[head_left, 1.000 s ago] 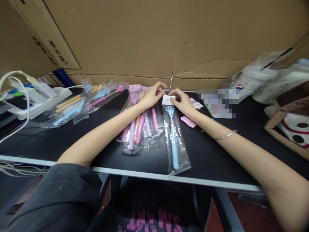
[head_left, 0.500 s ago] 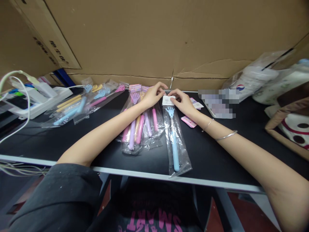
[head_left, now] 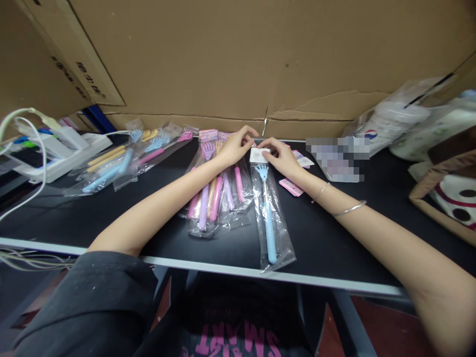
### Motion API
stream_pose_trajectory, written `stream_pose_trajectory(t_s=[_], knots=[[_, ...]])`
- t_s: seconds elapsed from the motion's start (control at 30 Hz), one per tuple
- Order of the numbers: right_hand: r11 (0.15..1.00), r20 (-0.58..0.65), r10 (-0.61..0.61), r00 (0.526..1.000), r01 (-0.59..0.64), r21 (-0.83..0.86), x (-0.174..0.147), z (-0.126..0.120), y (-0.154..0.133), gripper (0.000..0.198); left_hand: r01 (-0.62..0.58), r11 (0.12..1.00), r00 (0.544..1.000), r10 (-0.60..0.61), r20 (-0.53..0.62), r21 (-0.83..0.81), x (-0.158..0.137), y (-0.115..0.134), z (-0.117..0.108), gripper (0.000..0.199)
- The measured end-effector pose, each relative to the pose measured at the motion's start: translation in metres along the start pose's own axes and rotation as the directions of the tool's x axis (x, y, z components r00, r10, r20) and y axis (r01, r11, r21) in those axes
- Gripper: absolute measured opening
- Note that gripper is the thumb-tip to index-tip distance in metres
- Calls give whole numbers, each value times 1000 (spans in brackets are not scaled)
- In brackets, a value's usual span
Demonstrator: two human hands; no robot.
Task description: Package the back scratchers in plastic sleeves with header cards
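Observation:
A light blue back scratcher (head_left: 270, 225) lies in a clear plastic bag (head_left: 284, 248) in front of me, its claw end pointing away. Over the bag's far end sits a white card (head_left: 257, 156) with small print. My right hand (head_left: 279, 154) is closed on this card, its thumb on the near face. My left hand (head_left: 235, 148) pinches the bag's far edge beside the card; its fingertips are partly hidden. Just left of the blue one rest several bagged pink, purple and yellow back scratchers (head_left: 203, 208), partly beneath my left forearm.
More bagged back scratchers (head_left: 106, 171) lie at the left, near a white power strip (head_left: 55, 158). Pink cards (head_left: 291, 187) sit under my right wrist. Farther right are a blurred-out phone-like object (head_left: 334, 161), a bagged cup (head_left: 390, 124) and a bag (head_left: 453, 193). Cardboard (head_left: 238, 59) walls the back.

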State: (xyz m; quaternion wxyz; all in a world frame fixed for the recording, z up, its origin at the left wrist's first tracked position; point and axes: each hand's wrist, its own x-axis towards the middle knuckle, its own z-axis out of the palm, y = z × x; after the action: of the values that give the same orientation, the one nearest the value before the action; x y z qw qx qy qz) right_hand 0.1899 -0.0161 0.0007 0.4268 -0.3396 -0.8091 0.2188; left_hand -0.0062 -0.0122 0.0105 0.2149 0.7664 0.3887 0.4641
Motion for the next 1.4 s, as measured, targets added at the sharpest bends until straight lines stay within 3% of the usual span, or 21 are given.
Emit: stream_pose_trajectory(t_s=[0.77,1.0,1.4], knots=[[1000,18,9,1000,-9,-10,0,0,-1,19,5,1000,1000,-5,-11,-10,1,-3,1,21],[997,-16,70,997,-70,32,-2,-1,3,37,57,998,998,-57,-4,-10,0,-2,0,32],[999,2,4,1000,-4,-52,-1,-1,0,22,24,1000,1000,-24,-2,-1,0,0,0,21]])
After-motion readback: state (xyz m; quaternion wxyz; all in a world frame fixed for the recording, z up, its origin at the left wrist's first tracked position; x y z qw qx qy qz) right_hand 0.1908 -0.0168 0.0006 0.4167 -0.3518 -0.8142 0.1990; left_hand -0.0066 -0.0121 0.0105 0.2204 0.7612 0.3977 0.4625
